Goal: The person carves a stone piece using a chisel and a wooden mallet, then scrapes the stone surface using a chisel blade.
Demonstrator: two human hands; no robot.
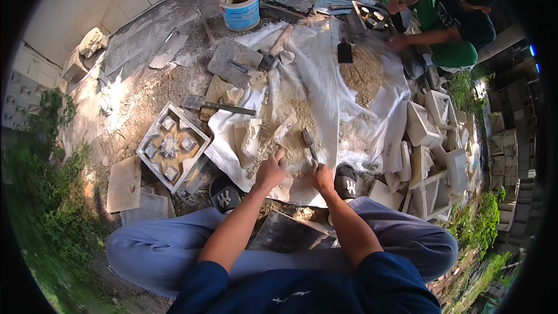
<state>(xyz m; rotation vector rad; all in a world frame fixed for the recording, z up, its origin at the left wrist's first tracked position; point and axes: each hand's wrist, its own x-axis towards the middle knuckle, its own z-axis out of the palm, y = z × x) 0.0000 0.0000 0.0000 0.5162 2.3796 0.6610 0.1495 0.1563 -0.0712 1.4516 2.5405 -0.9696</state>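
Observation:
My left hand (272, 171) is low over the white sheet (232, 154), its fingers curled down at the crumbled grey-tan material (264, 157). Whatever those fingers hold, if anything, is hidden. My right hand (321, 175) grips the lower end of a narrow dark hand tool (310, 144), whose head points away from me; its exact kind is unclear. Just beyond my hands lie broken pale pieces, one a jagged chunk (285, 128) and another an upright block (247, 138). A long flat bar (229, 108) rests farther left.
At left sits a pale mould-like frame (174, 146) with a star pattern. A blue-white bucket (239, 9) stands at the back. Hollow pale blocks (433, 157) are piled at right. Beyond the sand heap (361, 75), another person (450, 23) crouches, working at a box.

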